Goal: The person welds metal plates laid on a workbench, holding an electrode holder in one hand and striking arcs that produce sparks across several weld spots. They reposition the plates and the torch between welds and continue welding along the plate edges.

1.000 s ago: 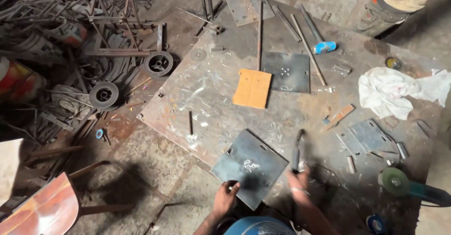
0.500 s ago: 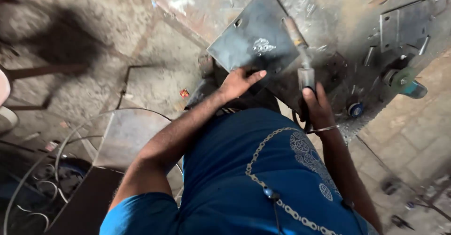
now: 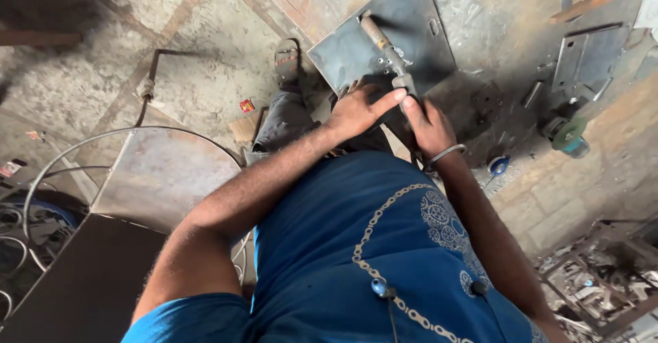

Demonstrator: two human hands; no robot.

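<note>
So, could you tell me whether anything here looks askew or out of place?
The dark steel plate lies skewed, one corner jutting past the edge of the worktable toward the person's knees. The left hand and right hand meet at the lower end of a rusty hammer-like tool lying across it.

There is one camera, and it sits on the person's head. It looks almost straight down, past the chest in the blue shirt (image 3: 384,261), to the two arms that reach away from it. The left hand (image 3: 360,110) and the right hand (image 3: 426,120) sit close together near the middle of the picture, a little above it. Just past the hands lies the dark metal plate (image 3: 356,48), so the top of the picture is the far side. The camera is near the body, so the shirt fills the bottom part. The floor (image 3: 205,55) shows off to the left of the hands. No second view shares this scene.
</note>
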